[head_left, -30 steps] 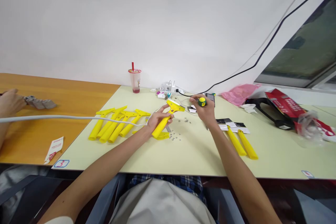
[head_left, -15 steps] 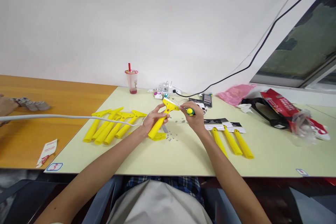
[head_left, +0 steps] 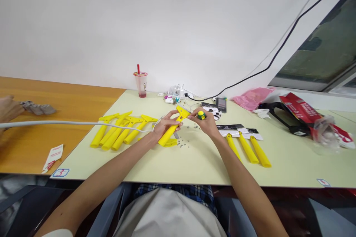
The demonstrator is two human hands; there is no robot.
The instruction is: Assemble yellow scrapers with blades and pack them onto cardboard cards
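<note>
My left hand (head_left: 164, 125) is closed around a yellow scraper (head_left: 168, 134), its handle angled down toward me and its wide head up and to the right. My right hand (head_left: 208, 123) grips a screwdriver with a green and yellow handle (head_left: 201, 115); its fingertips are at the right end of the scraper's head. Whether they also pinch something small cannot be made out. Below the hands lie small metal screws (head_left: 182, 143) and another yellow scraper piece (head_left: 171, 142). Several yellow scrapers (head_left: 119, 137) lie to the left. Three packaged yellow scrapers (head_left: 248, 149) lie to the right.
A cup with a red straw (head_left: 141, 85) stands by the wall near a power strip (head_left: 179, 92). A white cable (head_left: 69, 123) crosses from the left. On the right are a pink bag (head_left: 252, 99) and a red package (head_left: 299, 107). Another person's hand (head_left: 9, 107) is far left.
The scraper's head has tipped and sits slightly lower, while both hands keep their grips. The view has shifted a little. The other person's hand looks more visible at the left edge.
</note>
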